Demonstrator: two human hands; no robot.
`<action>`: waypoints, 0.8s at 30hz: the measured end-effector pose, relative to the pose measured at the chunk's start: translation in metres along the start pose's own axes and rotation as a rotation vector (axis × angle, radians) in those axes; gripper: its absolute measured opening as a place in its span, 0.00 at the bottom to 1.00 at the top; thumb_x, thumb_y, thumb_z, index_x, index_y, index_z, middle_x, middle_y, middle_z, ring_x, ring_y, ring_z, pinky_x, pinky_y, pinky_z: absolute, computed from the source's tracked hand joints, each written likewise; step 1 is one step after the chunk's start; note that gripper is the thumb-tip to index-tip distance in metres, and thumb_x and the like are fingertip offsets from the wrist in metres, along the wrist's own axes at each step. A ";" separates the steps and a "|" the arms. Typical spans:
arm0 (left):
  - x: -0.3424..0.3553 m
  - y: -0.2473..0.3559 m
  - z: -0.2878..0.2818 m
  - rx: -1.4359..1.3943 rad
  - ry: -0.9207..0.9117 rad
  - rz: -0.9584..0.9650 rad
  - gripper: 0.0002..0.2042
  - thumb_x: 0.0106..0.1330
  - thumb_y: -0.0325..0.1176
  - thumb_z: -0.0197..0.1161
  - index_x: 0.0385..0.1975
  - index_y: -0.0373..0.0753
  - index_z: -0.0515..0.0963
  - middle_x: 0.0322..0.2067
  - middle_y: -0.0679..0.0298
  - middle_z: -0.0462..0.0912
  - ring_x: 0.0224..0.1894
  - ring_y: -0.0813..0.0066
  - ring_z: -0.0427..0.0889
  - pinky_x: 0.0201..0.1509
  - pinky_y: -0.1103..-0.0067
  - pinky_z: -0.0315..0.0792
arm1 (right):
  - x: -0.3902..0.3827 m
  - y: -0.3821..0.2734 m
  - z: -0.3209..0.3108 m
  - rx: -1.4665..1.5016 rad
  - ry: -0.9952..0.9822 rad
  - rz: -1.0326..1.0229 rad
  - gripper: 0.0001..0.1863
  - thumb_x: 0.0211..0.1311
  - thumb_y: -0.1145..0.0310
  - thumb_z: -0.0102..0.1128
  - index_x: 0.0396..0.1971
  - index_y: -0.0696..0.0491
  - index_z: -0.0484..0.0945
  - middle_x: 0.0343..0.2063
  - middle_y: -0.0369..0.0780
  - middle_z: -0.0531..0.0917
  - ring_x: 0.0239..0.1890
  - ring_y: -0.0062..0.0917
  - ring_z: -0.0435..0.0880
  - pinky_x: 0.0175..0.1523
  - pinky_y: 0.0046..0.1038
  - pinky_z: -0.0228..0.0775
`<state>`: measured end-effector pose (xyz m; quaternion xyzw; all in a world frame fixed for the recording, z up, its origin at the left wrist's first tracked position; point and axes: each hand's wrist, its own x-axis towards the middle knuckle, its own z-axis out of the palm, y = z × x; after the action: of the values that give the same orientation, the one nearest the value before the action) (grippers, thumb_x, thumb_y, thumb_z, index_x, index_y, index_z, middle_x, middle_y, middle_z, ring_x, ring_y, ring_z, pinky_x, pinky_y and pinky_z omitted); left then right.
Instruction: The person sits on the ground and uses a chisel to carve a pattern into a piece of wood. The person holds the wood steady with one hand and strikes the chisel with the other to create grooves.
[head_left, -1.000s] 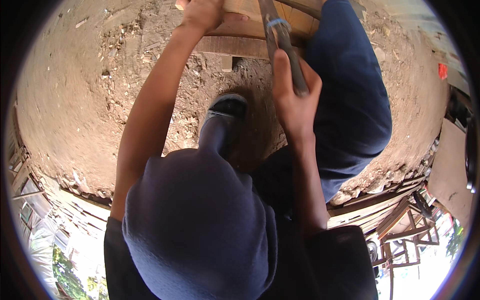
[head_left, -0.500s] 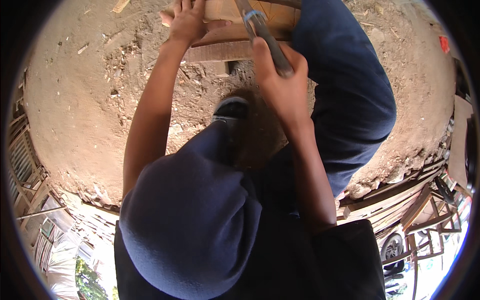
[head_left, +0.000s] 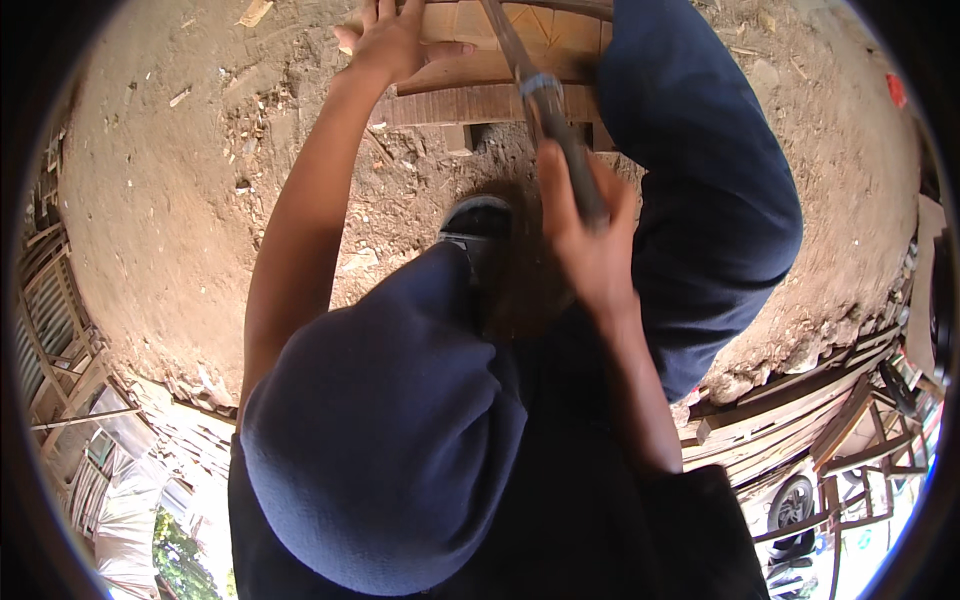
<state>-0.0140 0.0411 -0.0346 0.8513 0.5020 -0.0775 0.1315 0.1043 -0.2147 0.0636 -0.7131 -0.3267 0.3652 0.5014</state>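
Note:
My left hand [head_left: 388, 48] presses its spread fingers on the left part of a pale wooden piece [head_left: 467, 22] at the top edge of the view. Dark lines cross its face to the right. Beneath it is a low wooden bench [head_left: 465, 106]. My closed right hand [head_left: 592, 245] grips the dark handle of a long, narrow tool [head_left: 560, 130], which looks like a handsaw. A light blue band wraps the front of its handle. The thin blade runs up over the wooden piece, and its far end leaves the picture. Its cutting edge cannot be made out.
My bent right leg [head_left: 705, 200] is close against the bench's right side. My shoe [head_left: 476, 220] rests on dirt ground [head_left: 170, 220] scattered with wood chips. Stacked planks [head_left: 790, 425] lie at the lower right, near a wooden frame [head_left: 870, 450] and a wheel [head_left: 792, 503].
My right hand has drawn the tool back toward my body and slightly right, so more of its blade shows. My left hand stays on the wooden piece.

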 end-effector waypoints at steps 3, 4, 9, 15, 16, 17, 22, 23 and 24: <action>-0.002 0.006 -0.030 0.019 -0.079 -0.013 0.55 0.52 0.61 0.74 0.76 0.48 0.48 0.75 0.50 0.45 0.77 0.42 0.41 0.74 0.42 0.46 | -0.026 -0.001 -0.013 -0.009 -0.019 0.034 0.18 0.69 0.61 0.62 0.24 0.61 0.77 0.16 0.40 0.78 0.21 0.16 0.74 0.27 0.30 0.66; -0.004 0.008 -0.034 0.015 -0.109 -0.011 0.56 0.52 0.61 0.74 0.76 0.48 0.47 0.75 0.50 0.45 0.77 0.42 0.42 0.75 0.45 0.47 | -0.019 -0.006 -0.012 -0.004 -0.040 0.061 0.18 0.69 0.62 0.61 0.24 0.61 0.77 0.16 0.41 0.78 0.22 0.16 0.75 0.27 0.30 0.67; 0.013 0.011 -0.026 0.052 -0.094 0.117 0.61 0.45 0.63 0.77 0.76 0.46 0.46 0.75 0.48 0.45 0.77 0.44 0.42 0.78 0.53 0.51 | 0.037 -0.014 0.007 -0.140 -0.059 0.032 0.16 0.69 0.64 0.60 0.26 0.61 0.79 0.16 0.41 0.78 0.21 0.16 0.76 0.27 0.29 0.68; 0.024 -0.031 -0.015 0.139 0.125 0.316 0.61 0.42 0.65 0.75 0.73 0.34 0.54 0.74 0.44 0.50 0.77 0.49 0.49 0.77 0.58 0.55 | -0.026 -0.007 -0.020 -0.056 -0.059 0.044 0.10 0.66 0.71 0.62 0.28 0.61 0.79 0.16 0.42 0.78 0.20 0.16 0.76 0.26 0.26 0.68; 0.020 -0.034 -0.012 0.101 0.138 0.330 0.60 0.43 0.65 0.75 0.72 0.32 0.56 0.74 0.43 0.51 0.76 0.49 0.51 0.77 0.60 0.55 | -0.023 -0.007 -0.017 -0.032 -0.058 0.039 0.10 0.66 0.70 0.62 0.27 0.61 0.79 0.15 0.41 0.77 0.19 0.16 0.76 0.26 0.26 0.67; 0.020 -0.036 -0.007 0.090 0.148 0.337 0.60 0.42 0.64 0.75 0.72 0.33 0.57 0.73 0.43 0.52 0.76 0.49 0.52 0.77 0.61 0.55 | -0.013 -0.007 -0.010 -0.010 -0.051 0.029 0.11 0.67 0.70 0.62 0.27 0.61 0.78 0.15 0.41 0.77 0.19 0.16 0.76 0.26 0.26 0.67; 0.027 -0.031 -0.001 0.038 0.167 0.334 0.58 0.42 0.63 0.76 0.72 0.35 0.59 0.73 0.45 0.54 0.76 0.51 0.53 0.77 0.63 0.56 | 0.036 -0.013 0.014 -0.003 -0.007 0.019 0.18 0.68 0.65 0.61 0.21 0.61 0.74 0.13 0.39 0.74 0.18 0.15 0.71 0.24 0.29 0.61; 0.026 -0.031 -0.002 0.024 0.168 0.336 0.55 0.45 0.62 0.75 0.71 0.36 0.60 0.73 0.45 0.56 0.75 0.51 0.55 0.76 0.63 0.57 | 0.029 -0.006 0.012 0.040 -0.002 0.068 0.17 0.68 0.66 0.61 0.21 0.60 0.74 0.13 0.37 0.74 0.18 0.14 0.70 0.24 0.27 0.61; 0.024 -0.031 -0.002 0.008 0.169 0.338 0.51 0.49 0.60 0.73 0.70 0.36 0.62 0.72 0.45 0.58 0.74 0.50 0.57 0.75 0.63 0.58 | 0.017 -0.004 0.008 0.025 -0.003 0.075 0.16 0.68 0.67 0.62 0.21 0.60 0.74 0.13 0.37 0.74 0.18 0.14 0.70 0.24 0.27 0.61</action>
<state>-0.0298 0.0758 -0.0437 0.9275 0.3608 0.0153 0.0966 0.1061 -0.1956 0.0618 -0.7179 -0.2958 0.3891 0.4958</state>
